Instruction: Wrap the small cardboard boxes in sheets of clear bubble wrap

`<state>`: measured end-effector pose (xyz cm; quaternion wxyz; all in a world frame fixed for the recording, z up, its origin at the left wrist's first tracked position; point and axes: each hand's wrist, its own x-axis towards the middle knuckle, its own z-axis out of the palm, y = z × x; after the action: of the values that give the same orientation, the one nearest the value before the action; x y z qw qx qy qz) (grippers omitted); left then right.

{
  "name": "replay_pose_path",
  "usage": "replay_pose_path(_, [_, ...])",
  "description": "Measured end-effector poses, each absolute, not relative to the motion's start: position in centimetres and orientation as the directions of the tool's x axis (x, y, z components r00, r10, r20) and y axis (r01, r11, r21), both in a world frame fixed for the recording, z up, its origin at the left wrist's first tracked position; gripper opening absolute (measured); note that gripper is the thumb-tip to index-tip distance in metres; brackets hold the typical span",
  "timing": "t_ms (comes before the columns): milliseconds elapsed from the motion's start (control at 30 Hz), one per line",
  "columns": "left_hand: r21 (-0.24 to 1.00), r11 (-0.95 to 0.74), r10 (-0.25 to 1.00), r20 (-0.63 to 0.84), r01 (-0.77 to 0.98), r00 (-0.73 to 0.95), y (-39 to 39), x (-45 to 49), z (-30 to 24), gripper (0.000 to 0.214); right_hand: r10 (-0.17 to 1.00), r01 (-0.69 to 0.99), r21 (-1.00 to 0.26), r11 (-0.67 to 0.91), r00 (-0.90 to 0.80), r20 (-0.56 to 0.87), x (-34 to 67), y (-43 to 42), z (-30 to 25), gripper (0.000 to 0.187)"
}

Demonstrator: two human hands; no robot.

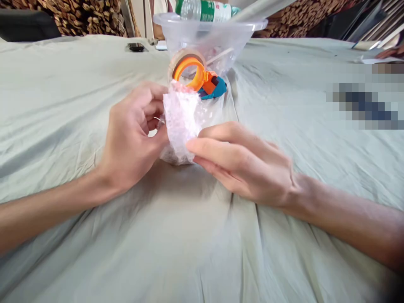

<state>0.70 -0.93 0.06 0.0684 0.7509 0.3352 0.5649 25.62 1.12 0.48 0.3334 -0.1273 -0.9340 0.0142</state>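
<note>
The left hand's (132, 134) grip pinches a small bundle of clear bubble wrap (181, 122) at the middle of the pale green cloth-covered surface (189, 244). Just behind stands an orange-and-blue tape dispenser (202, 78). The right hand's (246, 164) grip seemingly clasps the bundle's other side.

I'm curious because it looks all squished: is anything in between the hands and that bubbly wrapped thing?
Nothing visible is. The left hand pinches the bubble-wrap bundle on one side, and the right hand lays its fingers against the other. The orange tape dispenser sits behind the bundle, out of the way.
</note>
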Motion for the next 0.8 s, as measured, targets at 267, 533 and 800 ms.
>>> replay_pose_path(267, [0.587,-0.621,0.682,0.731,0.52,-0.012,-1.4,0.9,0.2,0.032,0.168,0.191,-0.042,0.981,-0.708,0.686,25.4,1.4,-0.2,0.037])
replay_pose_path(533, [0.584,-0.664,0.671,0.741,0.466,0.028,-1.9,0.4,0.6,0.024,0.213,0.221,-0.077,0.972,-0.698,0.684,25.2,1.2,-0.4,0.037])
replay_pose_path(800, [0.403,-0.716,0.587,0.79,0.571,0.178,-4.3,0.0,0.8,0.029,0.298,0.212,-0.21,0.955,-0.676,0.674,25.3,1.6,-0.5,0.035])
